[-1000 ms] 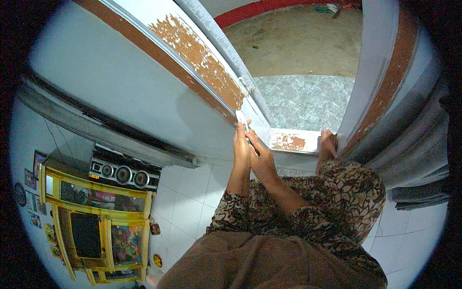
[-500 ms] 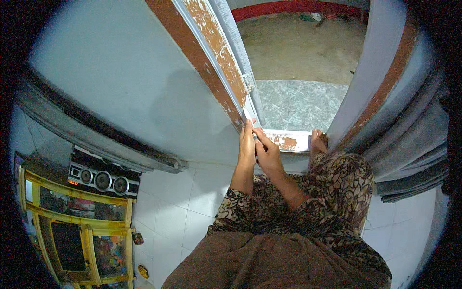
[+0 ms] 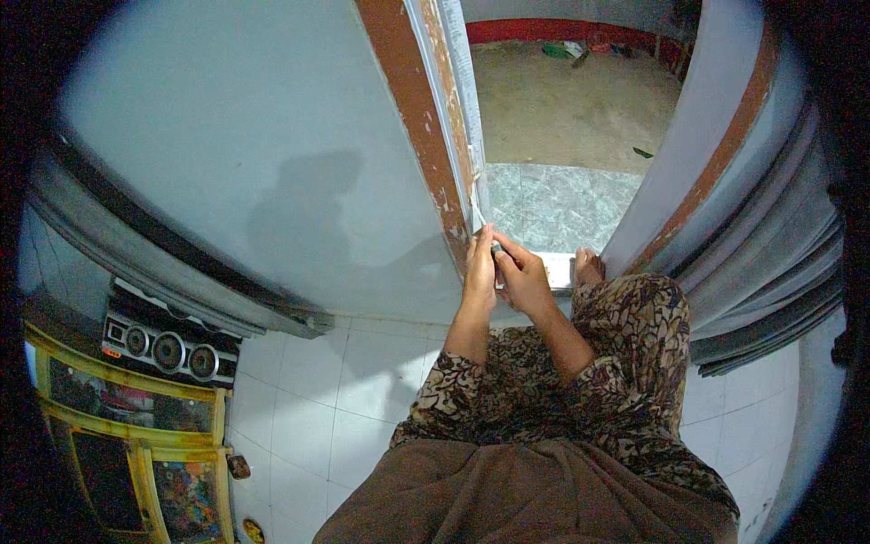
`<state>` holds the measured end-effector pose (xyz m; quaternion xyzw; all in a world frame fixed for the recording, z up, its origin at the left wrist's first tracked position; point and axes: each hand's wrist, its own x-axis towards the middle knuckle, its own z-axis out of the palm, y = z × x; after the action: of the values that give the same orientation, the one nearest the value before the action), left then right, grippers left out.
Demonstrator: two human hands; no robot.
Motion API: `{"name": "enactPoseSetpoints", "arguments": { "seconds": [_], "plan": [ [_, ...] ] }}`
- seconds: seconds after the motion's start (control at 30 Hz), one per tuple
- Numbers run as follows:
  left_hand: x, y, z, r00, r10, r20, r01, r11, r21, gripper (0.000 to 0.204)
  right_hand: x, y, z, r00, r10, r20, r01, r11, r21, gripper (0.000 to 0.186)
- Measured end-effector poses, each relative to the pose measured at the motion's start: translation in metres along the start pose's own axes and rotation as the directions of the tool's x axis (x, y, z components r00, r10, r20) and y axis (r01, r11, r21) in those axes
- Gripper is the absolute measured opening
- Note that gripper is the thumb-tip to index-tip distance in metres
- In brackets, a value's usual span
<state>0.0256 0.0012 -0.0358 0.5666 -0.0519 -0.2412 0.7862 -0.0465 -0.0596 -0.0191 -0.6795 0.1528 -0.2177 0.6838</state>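
Note:
Both of my hands are close together at the lower part of the door frame (image 3: 433,118), whose brown surface shows patches of flaking white paint. A slim, light-coloured blade of a hand scraper (image 3: 480,214) points up along the frame's inner edge. My right hand (image 3: 527,281) is closed round its short dark handle. My left hand (image 3: 478,276) lies alongside, fingers pointing up and pressed together against the tool. Where the blade meets the frame is too small to make out clearly.
My bare foot (image 3: 589,267) rests by the white, worn door sill (image 3: 559,269). Past it lie grey-green tiles (image 3: 562,204) and a bare floor. A grey curtain (image 3: 766,272) hangs at right; a yellow-framed cabinet (image 3: 131,428) with speakers on top stands at left.
My view has turned, so the door frame looks steeper and the cabinet sits lower and further left. Both hands and the scraper appear slightly further right, still held together at the frame.

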Motion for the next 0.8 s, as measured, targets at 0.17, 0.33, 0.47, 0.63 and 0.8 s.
{"name": "enactPoseSetpoints", "arguments": {
  "seconds": [0.17, 0.33, 0.47, 0.63, 0.8],
  "plan": [
    [-0.003, 0.002, 0.002, 0.999, 0.05, -0.003, -0.05, 0.998, -0.042, 0.044, -0.012, -0.01, 0.007, 0.998, 0.049, -0.046, -0.049, 0.999, 0.001, 0.036],
    [-0.006, 0.007, 0.002, 1.0, 0.025, 0.004, -0.025, 0.999, -0.022, 0.045, -0.016, -0.015, 0.017, 0.989, -0.085, -0.123, 0.077, 0.995, -0.066, 0.035],
    [-0.007, 0.013, 0.002, 1.0, -0.02, 0.021, 0.021, 0.999, -0.036, 0.046, -0.018, -0.018, 0.023, 0.989, 0.041, -0.145, -0.041, 0.999, -0.003, 0.037],
    [-0.008, 0.018, 0.001, 0.998, 0.048, 0.03, -0.05, 0.998, 0.048, 0.045, -0.022, -0.023, 0.026, 0.983, -0.093, -0.158, 0.093, 0.996, -0.005, 0.04],
    [-0.008, 0.02, 0.003, 1.0, 0.018, 0.023, -0.019, 0.999, 0.042, 0.045, -0.021, -0.022, 0.024, 0.98, -0.112, -0.165, 0.108, 0.994, -0.029, 0.041]
  ]
}}
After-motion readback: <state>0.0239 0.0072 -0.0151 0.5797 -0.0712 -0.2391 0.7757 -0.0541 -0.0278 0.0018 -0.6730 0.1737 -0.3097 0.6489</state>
